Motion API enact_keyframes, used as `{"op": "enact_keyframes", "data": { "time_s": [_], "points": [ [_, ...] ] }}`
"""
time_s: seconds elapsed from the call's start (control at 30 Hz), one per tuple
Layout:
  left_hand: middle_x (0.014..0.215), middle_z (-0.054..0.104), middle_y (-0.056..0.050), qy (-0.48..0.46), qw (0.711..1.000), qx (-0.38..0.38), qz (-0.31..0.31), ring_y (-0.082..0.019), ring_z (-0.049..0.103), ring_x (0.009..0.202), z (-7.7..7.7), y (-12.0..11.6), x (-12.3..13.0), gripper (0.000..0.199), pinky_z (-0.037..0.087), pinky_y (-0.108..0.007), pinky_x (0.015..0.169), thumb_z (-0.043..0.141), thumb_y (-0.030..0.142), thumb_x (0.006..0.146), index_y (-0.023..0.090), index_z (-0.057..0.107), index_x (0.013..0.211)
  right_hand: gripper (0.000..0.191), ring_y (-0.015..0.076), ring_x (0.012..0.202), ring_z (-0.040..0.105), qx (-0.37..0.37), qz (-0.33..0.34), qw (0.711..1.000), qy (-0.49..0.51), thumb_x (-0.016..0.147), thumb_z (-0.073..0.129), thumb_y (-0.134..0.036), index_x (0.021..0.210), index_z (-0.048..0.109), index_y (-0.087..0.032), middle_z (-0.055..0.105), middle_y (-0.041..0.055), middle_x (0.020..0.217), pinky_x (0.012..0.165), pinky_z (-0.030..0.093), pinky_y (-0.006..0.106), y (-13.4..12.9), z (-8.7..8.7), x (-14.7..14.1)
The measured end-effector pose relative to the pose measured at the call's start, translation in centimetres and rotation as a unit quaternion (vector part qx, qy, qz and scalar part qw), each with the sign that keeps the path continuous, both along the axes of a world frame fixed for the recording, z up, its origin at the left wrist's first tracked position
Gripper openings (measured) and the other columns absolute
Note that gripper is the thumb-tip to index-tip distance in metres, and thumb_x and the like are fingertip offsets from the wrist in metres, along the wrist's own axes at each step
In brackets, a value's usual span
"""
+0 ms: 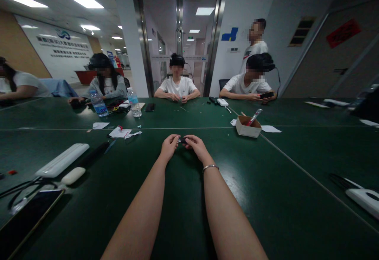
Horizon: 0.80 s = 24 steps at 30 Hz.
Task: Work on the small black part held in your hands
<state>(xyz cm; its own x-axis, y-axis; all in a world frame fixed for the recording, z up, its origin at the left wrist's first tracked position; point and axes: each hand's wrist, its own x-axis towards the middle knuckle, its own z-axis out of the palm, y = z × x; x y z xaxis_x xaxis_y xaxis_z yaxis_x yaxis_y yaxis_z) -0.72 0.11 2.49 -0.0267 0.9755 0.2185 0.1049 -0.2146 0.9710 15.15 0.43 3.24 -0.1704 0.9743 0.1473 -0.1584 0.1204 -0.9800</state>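
Observation:
Just above the green table [183, 181], a small dark object [182, 140] with a metallic left end is held between my two hands. My left hand [169, 147] pinches its metallic end with the fingertips. The fingers of my right hand [196, 146] are closed on the dark end, and a silver bangle circles that wrist. What exactly the object is cannot be made out. Both hands are close together near the middle of the view.
An open box [248, 130] with a tube in it stands right of my hands. To the left lie a phone [28, 220], a white power strip [63, 159], a white mouse-like item [74, 176] and paper scraps [120, 132]. Bottles [134, 104] and several people are across the table.

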Motion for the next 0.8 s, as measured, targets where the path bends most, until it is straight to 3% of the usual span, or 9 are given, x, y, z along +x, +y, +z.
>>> {"op": "enact_keyframes", "data": {
  "time_s": [0.17, 0.27, 0.4, 0.57, 0.8],
  "points": [
    [0.057, 0.049, 0.002, 0.011, 0.999, -0.015, 0.031, -0.009, 0.045, 0.048, 0.35, -0.29, 0.47, 0.044, 0.035, -0.019, 0.045, 0.041, 0.052, 0.086, 0.016, 0.064, 0.096, 0.033, 0.0138, 0.062, 0.062, 0.007, -0.003, 1.0, -0.005, 0.063, 0.073, -0.039, 0.088, 0.067, -0.017, 0.068, 0.0022, 0.07, 0.06, 0.048, 0.026, 0.07, -0.04, -0.13],
    [0.078, 0.059, -0.003, -0.029, 0.998, -0.033, 0.04, -0.011, 0.054, 0.06, 0.65, -0.4, 0.69, 0.036, 0.041, -0.019, 0.047, 0.049, 0.045, 0.082, 0.018, 0.062, 0.101, 0.035, 0.0132, 0.06, 0.061, -0.002, -0.022, 1.0, 0.001, 0.063, 0.073, -0.04, 0.089, 0.067, -0.017, 0.067, 0.0015, 0.068, 0.059, 0.048, 0.026, 0.13, -0.07, -0.03],
    [0.097, 0.059, -0.006, -0.062, 0.998, -0.008, 0.021, -0.014, 0.059, 0.078, 0.75, -0.38, 0.58, 0.036, 0.049, -0.021, 0.057, 0.062, 0.028, 0.072, 0.02, 0.06, 0.106, 0.034, 0.0123, 0.058, 0.061, -0.009, -0.032, 0.999, 0.01, 0.064, 0.073, -0.04, 0.09, 0.066, -0.017, 0.066, 0.0013, 0.068, 0.058, 0.048, 0.026, 0.14, -0.07, 0.11],
    [0.088, 0.061, -0.005, -0.052, 0.999, 0.011, 0.012, -0.013, 0.058, 0.075, 0.68, -0.33, 0.46, 0.032, 0.049, -0.022, 0.058, 0.063, 0.026, 0.071, 0.017, 0.062, 0.102, 0.035, 0.0133, 0.06, 0.063, -0.01, -0.027, 1.0, 0.012, 0.064, 0.073, -0.039, 0.09, 0.066, -0.017, 0.068, 0.0025, 0.07, 0.059, 0.049, 0.026, 0.26, -0.21, 0.09],
    [0.062, 0.052, 0.001, 0.003, 1.0, 0.014, 0.0, -0.009, 0.048, 0.054, 0.67, -0.58, 0.26, 0.032, 0.039, -0.019, 0.049, 0.053, 0.042, 0.081, 0.016, 0.065, 0.094, 0.032, 0.0147, 0.068, 0.065, 0.0, -0.001, 1.0, 0.006, 0.066, 0.073, -0.037, 0.089, 0.067, -0.017, 0.069, 0.0039, 0.075, 0.061, 0.049, 0.025, 0.12, -0.13, 0.05]
  ]
}}
